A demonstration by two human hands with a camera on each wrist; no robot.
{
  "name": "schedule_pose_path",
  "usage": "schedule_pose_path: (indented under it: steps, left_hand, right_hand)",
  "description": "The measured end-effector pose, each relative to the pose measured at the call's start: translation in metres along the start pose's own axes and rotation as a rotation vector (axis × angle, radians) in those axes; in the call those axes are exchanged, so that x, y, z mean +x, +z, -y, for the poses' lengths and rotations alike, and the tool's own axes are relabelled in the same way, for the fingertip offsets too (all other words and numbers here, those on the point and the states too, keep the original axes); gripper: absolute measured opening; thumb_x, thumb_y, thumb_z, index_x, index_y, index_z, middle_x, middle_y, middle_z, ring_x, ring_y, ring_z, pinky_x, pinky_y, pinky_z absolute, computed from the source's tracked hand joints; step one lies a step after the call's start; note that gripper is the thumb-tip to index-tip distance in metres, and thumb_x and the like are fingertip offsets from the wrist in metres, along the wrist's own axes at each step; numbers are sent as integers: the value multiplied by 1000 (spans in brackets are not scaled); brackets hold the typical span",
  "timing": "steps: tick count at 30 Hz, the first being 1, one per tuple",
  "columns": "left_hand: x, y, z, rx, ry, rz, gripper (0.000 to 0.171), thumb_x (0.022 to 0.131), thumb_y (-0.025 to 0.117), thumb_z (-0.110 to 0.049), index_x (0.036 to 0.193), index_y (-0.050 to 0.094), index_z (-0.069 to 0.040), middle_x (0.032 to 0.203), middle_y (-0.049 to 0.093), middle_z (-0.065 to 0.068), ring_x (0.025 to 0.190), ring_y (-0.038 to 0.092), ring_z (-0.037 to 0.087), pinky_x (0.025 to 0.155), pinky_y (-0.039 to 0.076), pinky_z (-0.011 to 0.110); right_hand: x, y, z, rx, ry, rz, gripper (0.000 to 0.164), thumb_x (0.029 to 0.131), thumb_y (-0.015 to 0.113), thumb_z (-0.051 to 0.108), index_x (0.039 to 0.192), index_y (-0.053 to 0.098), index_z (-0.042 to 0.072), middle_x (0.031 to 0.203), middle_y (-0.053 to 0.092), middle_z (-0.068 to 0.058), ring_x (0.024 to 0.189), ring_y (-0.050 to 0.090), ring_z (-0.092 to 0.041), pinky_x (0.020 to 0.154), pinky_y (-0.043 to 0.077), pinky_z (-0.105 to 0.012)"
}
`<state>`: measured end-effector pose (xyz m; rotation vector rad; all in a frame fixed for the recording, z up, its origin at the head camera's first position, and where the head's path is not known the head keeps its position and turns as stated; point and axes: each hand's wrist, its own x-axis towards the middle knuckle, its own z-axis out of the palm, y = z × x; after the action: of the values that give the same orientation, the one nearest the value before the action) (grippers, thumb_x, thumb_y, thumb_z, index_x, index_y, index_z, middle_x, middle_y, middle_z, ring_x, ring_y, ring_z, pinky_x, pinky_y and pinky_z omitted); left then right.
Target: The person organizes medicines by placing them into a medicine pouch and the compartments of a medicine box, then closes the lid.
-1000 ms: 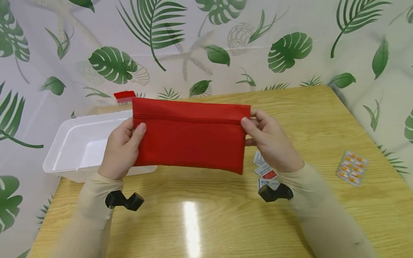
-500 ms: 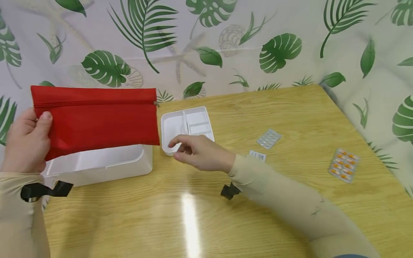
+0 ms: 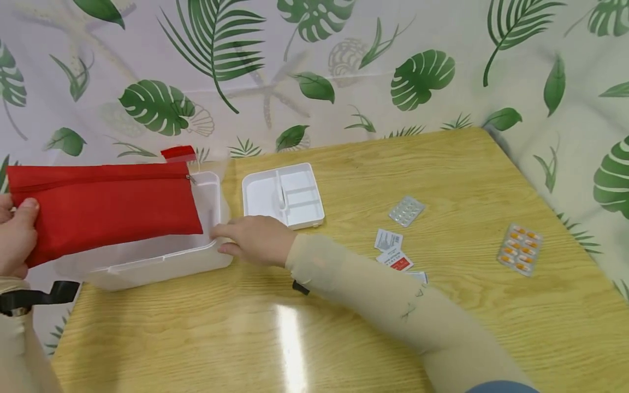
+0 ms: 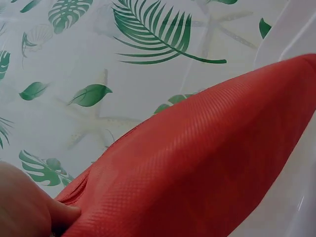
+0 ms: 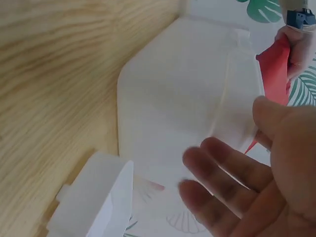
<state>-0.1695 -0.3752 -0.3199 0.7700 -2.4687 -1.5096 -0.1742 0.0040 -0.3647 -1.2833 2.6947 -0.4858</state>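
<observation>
My left hand [image 3: 17,234] grips the left end of a red zippered pouch [image 3: 113,207], thumb in front. The pouch hangs lengthwise over a white plastic box [image 3: 162,265], its zipper along the upper part and the pull at the right end. In the left wrist view, the red fabric [image 4: 163,163] fills much of the frame beside the thumb. My right hand [image 3: 255,237] is at the box's right rim, where thumb and index finger pinch the edge. The right wrist view shows its other fingers [image 5: 205,197] loosely bent outside the box wall [image 5: 173,98].
A white divided tray [image 3: 260,191] with a handle stands right of the box. Farther right lie a silver blister pack [image 3: 407,211], several small packets [image 3: 389,240] and a blister pack of orange capsules [image 3: 520,249]. A clear lid with a red patch [image 3: 178,153] rises behind the box.
My right hand let go of the pouch's right end and moved left to the box rim. The left hand carried the pouch left, then lowered it over the box.
</observation>
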Motion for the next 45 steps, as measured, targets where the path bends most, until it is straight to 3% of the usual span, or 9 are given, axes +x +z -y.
schedule_pose_path:
  steps: [4,8,14,17,24,30,36,40,45]
  left_hand:
    - [-19,14,-7,119,41,76,54,101,35,-43,149,32,-18,96,50,-10,63,59,-2,51,54,25]
    - [-29,26,-9,173,62,171,66,100,35,-46,148,28,-1,100,51,-2,67,61,5,58,56,31]
    - [-45,44,-16,143,159,299,54,102,38,-38,135,35,4,82,59,-10,65,64,12,59,57,32]
    - [-54,58,-18,179,199,354,52,103,35,-36,134,36,5,91,59,4,65,64,14,59,56,32]
    - [-73,99,-24,246,223,397,46,104,33,-31,132,39,6,104,54,24,68,63,21,59,55,33]
    - [-87,131,-36,385,404,296,41,103,39,-23,131,43,7,106,57,25,87,58,35,72,51,42]
    - [-95,148,-35,616,556,233,63,96,54,-17,145,26,9,129,49,32,110,53,46,89,45,60]
    - [-98,154,-34,814,595,319,56,96,54,-27,138,43,7,130,50,29,110,53,43,84,48,58]
    - [-95,156,-34,890,631,464,53,98,49,-36,130,55,7,140,42,30,131,35,46,102,36,57]
  right_hand:
    - [-11,-1,-10,-71,12,-106,14,98,55,36,97,65,26,81,64,15,73,57,-4,62,46,-25]
    - [-29,-5,-17,-119,13,-171,14,96,58,36,88,65,27,70,59,17,64,51,-4,53,41,-24]
    - [-56,-7,-20,-164,-32,-270,19,93,64,32,76,60,24,60,49,15,56,46,-5,46,35,-23]
    - [-70,-11,-19,-180,-53,-290,20,91,67,31,74,58,23,58,48,13,54,45,-6,45,34,-24]
    - [-100,-31,-23,-180,-24,-198,16,86,72,31,76,62,24,61,52,14,53,45,-7,47,35,-26]
    - [-117,-48,-36,-133,33,-112,12,84,74,34,77,67,27,66,59,17,56,51,-4,52,42,-28]
    - [-116,-58,-46,-23,55,-26,15,83,75,34,75,65,27,67,58,19,61,53,-1,59,44,-26]
    - [-115,-59,-48,10,47,-7,16,83,75,33,74,64,27,65,56,20,60,51,0,59,44,-24]
    - [-114,-57,-49,38,40,-10,15,84,75,32,74,64,28,66,57,20,61,52,1,60,44,-24]
